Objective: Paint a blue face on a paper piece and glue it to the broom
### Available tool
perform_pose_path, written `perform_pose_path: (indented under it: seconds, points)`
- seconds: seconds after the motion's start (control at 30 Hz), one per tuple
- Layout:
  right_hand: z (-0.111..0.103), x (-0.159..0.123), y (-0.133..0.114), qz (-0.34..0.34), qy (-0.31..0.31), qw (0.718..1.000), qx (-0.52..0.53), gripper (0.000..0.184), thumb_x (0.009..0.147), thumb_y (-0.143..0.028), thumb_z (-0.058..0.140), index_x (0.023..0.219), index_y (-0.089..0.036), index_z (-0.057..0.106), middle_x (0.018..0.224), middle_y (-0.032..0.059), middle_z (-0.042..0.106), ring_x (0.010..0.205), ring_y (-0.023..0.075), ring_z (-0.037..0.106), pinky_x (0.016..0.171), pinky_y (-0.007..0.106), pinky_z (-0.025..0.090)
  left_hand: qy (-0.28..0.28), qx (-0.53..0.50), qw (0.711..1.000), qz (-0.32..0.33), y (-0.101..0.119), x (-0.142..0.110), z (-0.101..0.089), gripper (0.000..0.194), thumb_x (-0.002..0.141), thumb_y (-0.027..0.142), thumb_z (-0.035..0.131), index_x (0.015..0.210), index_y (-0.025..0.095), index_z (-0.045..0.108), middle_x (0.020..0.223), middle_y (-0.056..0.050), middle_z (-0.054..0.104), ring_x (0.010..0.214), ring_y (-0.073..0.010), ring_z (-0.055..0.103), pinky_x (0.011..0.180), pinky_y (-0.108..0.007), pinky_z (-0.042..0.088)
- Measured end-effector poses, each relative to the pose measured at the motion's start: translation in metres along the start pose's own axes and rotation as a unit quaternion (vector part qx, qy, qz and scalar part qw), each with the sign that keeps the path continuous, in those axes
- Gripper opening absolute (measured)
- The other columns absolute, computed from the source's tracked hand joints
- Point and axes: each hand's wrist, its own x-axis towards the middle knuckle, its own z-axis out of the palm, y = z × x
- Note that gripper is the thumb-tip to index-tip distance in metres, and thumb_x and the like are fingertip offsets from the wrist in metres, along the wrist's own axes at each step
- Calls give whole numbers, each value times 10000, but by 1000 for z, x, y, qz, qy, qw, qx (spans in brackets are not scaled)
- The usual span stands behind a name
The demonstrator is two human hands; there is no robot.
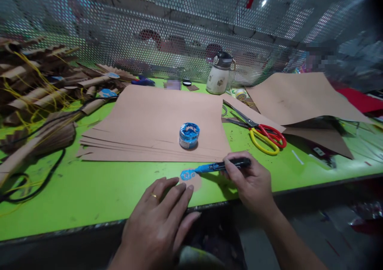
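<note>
Left hand (161,212), thumb spread apart, touches one paper disc (196,182) on the green surface (74,198) as the right hand (251,180) pinches one blue-and-black marker (214,166), tip at the disc, one blue-smeared jar (189,136) beyond.

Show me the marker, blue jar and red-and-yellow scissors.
Marker (214,166): head view, on its barrel.
Blue jar (188,140): head view, on its front wall.
Red-and-yellow scissors (253,124): head view, near the pivot.

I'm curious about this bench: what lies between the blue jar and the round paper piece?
In the head view, between the blue jar and the round paper piece lie the front of the brown sheets, then a strip of green table.
</note>
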Motion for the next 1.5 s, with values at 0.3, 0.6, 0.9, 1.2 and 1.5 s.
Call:
perform_pose_path:
  seconds: [0.3,0.6,0.9,1.2,1.5]
  points:
    - [0,1,-3,-19,16,1000,2,68,900,-279,651,880,-215,662,731,-8,661,609,138,630,637,308,549,2,4,1000,0,-1,-1,2,406,881,265,675,1243,89,620,1134,-130,689,1108,-300,582,937,-477,523]
    - [1,-1,-1,-26,20,999,-15,35,898,-254,652,879,-225,654,733,-25,655,600,124,626,655,294,544,-1,-9,1000,-6,1,1,-2,384,899,244,653,1246,84,616,1133,-122,684,1121,-301,558,941,-484,513]
    - [2,1,-5,-36,14,999,-19,71,887,-283,656,877,-213,663,730,-5,670,592,144,637,616,304,560,1,4,1000,-5,0,0,1,384,889,270,662,1234,104,626,1126,-121,693,1095,-295,584,922,-477,531]
    - [2,-2,-1,-33,38,998,-22,36,891,-253,654,872,-223,649,732,-13,664,609,143,635,650,313,564,-2,2,1000,2,0,2,0,400,883,268,676,1235,84,624,1129,-122,689,1109,-302,562,926,-479,517]
    - [3,-1,-4,-65,6,998,-17,35,894,-210,653,916,-237,647,773,-28,674,648,123,631,647,270,539,0,-1,1000,-5,-1,0,2,396,878,254,683,1231,84,629,1126,-126,690,1102,-296,567,934,-467,515]
